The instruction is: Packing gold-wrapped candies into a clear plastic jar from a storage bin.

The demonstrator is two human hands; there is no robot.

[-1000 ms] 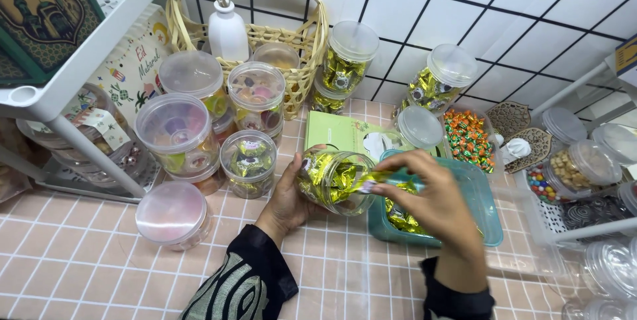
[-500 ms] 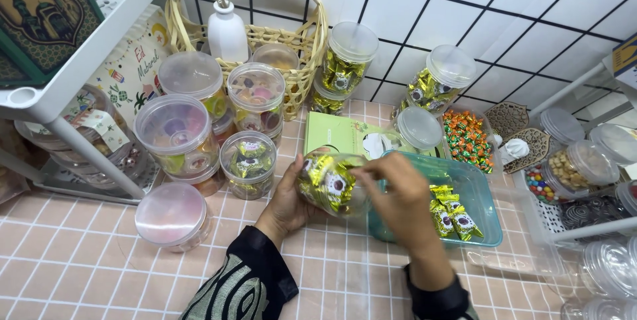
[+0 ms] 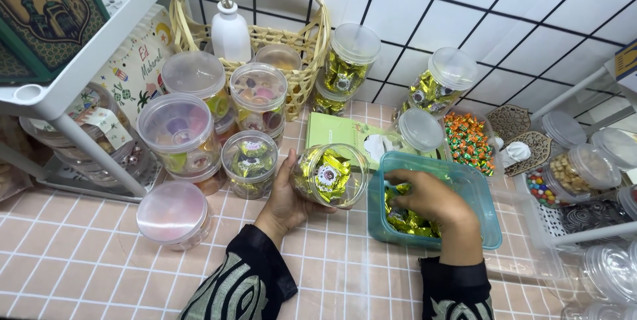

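Centre frame, left hand [image 3: 286, 195] grips a clear jar [image 3: 330, 175] tilted sideways, half full of gold candies, mouth toward the teal tub [image 3: 481, 210]. Right hand [image 3: 430, 202] is down inside that tub, fingers curled over the gold candies [image 3: 406, 222]. Loose lid [image 3: 174, 212] sits lower left.

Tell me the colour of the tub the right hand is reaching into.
Teal, see-through plastic tub; the head view shows it.

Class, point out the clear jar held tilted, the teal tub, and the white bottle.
Clear plastic jar [image 3: 330, 175], head view, its side wall.
Teal plastic tub [image 3: 479, 195], head view, right wall.
White bottle [image 3: 230, 36], head view, its body.
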